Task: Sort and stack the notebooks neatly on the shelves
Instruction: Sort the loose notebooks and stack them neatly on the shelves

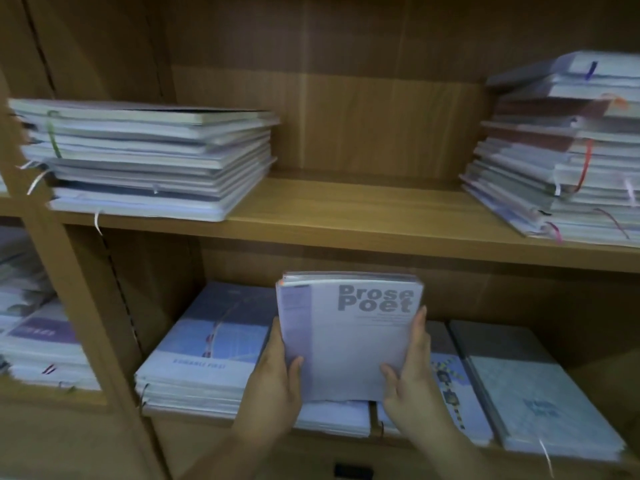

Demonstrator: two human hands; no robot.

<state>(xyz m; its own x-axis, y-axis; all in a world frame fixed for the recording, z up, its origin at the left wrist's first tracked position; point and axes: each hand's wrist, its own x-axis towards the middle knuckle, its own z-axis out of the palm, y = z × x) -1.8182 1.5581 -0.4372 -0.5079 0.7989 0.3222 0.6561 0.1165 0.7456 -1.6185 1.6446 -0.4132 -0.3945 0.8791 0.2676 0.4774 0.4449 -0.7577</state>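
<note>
- Wooden bookshelf unit (346, 216): notebook stacks are lying on both shelves.
- Left hand (277, 379) and right hand (412, 375) are gripping a pale lilac "Prose Poet" notebook bundle (346, 337) upright in front of the lower shelf.

A wooden shelving unit (69, 445) in warm brown laminate fills the view. Its upper shelf board (346, 209) runs across the middle, a vertical divider (86, 306) stands at the left, and the grained back panel (363, 116) lies in dim, soft light
</note>
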